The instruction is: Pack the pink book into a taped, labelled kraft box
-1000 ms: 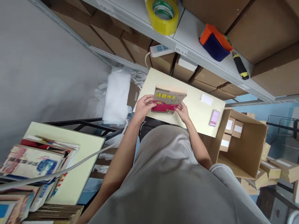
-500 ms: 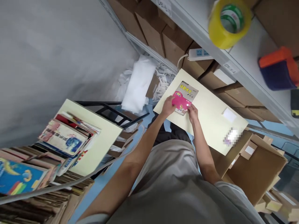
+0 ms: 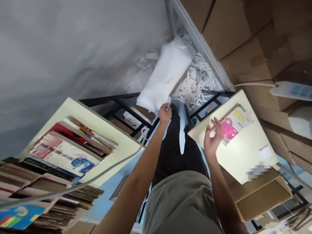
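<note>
A book with a pink and grey cover (image 3: 231, 125) lies flat on the pale yellow table (image 3: 246, 152) at my right. My right hand (image 3: 211, 138) hovers open just left of the book, fingers spread, holding nothing. My left hand (image 3: 165, 112) reaches down and forward to the stack of white foam sheets (image 3: 165, 74) on the floor, with its fingers closed on the near edge of the stack.
A second pale table (image 3: 102, 156) at my left carries stacks of books (image 3: 60, 152). A black metal frame (image 3: 122, 107) stands between the tables. Shredded white paper (image 3: 197, 84) lies by shelving with cardboard boxes (image 3: 234, 29). An open carton (image 3: 263, 195) sits below the right table.
Both hands have let go of the book, which now lies on the table. My left hand has reached down to the white foam sheets. My view has swung left and down.
</note>
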Demonstrator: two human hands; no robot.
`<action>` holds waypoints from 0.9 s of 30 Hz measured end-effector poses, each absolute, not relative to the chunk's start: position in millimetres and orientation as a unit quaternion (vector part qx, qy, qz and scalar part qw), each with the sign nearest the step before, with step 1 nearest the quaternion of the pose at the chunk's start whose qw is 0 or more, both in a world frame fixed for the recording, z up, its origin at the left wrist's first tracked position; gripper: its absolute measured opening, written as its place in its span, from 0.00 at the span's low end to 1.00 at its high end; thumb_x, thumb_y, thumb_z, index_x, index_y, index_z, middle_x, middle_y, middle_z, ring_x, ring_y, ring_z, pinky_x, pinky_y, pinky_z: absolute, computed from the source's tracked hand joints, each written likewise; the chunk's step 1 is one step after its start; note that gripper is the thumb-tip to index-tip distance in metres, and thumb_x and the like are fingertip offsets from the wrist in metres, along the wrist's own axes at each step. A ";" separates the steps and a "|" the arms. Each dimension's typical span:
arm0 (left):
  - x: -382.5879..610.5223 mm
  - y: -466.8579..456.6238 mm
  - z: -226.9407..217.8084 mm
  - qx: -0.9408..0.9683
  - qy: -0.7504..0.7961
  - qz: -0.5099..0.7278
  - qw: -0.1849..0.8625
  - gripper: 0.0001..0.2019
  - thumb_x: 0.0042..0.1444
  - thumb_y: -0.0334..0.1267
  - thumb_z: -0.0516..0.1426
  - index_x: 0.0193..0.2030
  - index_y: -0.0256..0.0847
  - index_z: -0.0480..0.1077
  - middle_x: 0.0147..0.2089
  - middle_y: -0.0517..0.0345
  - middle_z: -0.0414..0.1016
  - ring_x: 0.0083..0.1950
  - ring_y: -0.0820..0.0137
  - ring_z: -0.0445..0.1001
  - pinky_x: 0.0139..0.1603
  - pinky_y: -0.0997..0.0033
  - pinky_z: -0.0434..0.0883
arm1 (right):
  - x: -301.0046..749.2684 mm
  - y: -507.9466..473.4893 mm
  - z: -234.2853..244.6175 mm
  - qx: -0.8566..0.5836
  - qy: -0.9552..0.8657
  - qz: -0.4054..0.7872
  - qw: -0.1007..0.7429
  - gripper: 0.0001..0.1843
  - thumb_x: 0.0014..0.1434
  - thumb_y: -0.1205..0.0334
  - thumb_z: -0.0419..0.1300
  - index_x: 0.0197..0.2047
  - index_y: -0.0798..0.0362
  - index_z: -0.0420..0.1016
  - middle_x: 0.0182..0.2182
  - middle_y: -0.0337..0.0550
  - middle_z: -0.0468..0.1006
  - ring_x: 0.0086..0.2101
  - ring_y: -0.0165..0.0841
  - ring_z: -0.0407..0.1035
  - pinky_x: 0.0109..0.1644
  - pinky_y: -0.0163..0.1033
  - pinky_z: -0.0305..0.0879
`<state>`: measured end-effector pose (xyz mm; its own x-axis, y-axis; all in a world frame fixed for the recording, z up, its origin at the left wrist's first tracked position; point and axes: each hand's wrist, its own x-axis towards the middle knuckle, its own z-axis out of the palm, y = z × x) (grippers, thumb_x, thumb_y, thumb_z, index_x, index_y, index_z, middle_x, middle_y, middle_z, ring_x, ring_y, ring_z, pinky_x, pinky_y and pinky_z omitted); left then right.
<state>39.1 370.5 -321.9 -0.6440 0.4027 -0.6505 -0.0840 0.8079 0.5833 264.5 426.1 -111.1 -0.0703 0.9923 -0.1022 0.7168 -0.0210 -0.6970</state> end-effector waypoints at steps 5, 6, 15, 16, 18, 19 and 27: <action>-56.7 332.3 -412.2 -0.027 0.889 0.214 0.404 0.30 0.59 0.33 0.63 0.70 0.35 0.73 0.74 0.28 0.75 0.77 0.40 0.75 0.83 0.37 0.67 | 136.6 418.7 -200.2 -0.577 -0.682 0.414 0.177 0.17 0.79 0.53 0.59 0.63 0.46 0.84 0.64 0.57 0.85 0.66 0.49 0.79 0.77 0.61 0.74; -70.0 326.1 -428.6 -0.044 0.892 0.199 0.403 0.32 0.59 0.33 0.63 0.71 0.34 0.71 0.75 0.26 0.73 0.80 0.39 0.72 0.85 0.38 0.64 | 115.9 420.6 -229.5 -0.573 -0.690 0.415 0.156 0.18 0.79 0.53 0.58 0.62 0.47 0.85 0.65 0.58 0.84 0.68 0.49 0.77 0.79 0.62 0.71; -104.5 301.1 -537.1 -0.105 0.921 0.168 0.336 0.42 0.63 0.30 0.64 0.82 0.26 0.56 0.89 0.20 0.49 0.93 0.43 0.46 0.92 0.44 0.49 | -4.7 511.9 -496.4 -0.370 -0.839 0.318 -0.240 0.19 0.76 0.69 0.58 0.61 0.58 0.87 0.87 0.57 0.54 0.88 0.51 0.36 0.91 0.65 0.39; -101.4 301.5 -544.0 -0.112 0.922 0.170 0.330 0.43 0.64 0.30 0.65 0.83 0.25 0.55 0.89 0.19 0.47 0.93 0.44 0.44 0.92 0.45 0.48 | -9.6 522.7 -517.2 -0.348 -0.847 0.308 -0.260 0.19 0.73 0.72 0.58 0.60 0.59 0.87 0.87 0.57 0.56 0.88 0.51 0.36 0.91 0.66 0.36; -93.6 303.0 -554.8 -0.122 0.922 0.180 0.319 0.44 0.64 0.30 0.65 0.84 0.25 0.52 0.90 0.19 0.42 0.94 0.44 0.41 0.92 0.46 0.47 | -14.2 540.1 -549.1 -0.305 -0.860 0.286 -0.293 0.21 0.70 0.76 0.57 0.58 0.62 0.88 0.86 0.59 0.57 0.88 0.50 0.36 0.92 0.65 0.32; -89.8 303.6 -559.0 -0.126 0.922 0.188 0.315 0.45 0.65 0.30 0.64 0.85 0.26 0.51 0.91 0.21 0.40 0.94 0.43 0.40 0.92 0.45 0.47 | -14.5 546.8 -560.1 -0.284 -0.866 0.278 -0.302 0.23 0.68 0.77 0.56 0.59 0.63 0.88 0.85 0.60 0.58 0.88 0.50 0.37 0.92 0.65 0.32; -89.9 290.6 -579.2 -0.189 0.892 0.271 0.309 0.49 0.61 0.35 0.69 0.85 0.30 0.52 0.89 0.20 0.48 0.92 0.34 0.43 0.88 0.32 0.54 | 6.5 568.9 -552.1 -0.241 -0.899 0.273 -0.244 0.32 0.73 0.77 0.47 0.76 0.67 0.74 0.80 0.66 0.68 0.86 0.46 0.48 0.93 0.61 0.38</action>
<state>-89.9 290.6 -579.2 -0.7372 -0.1702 -0.6539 -0.5050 0.7817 0.3659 6.5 568.9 -552.1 -0.7644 0.3006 -0.5704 0.5670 0.7346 -0.3727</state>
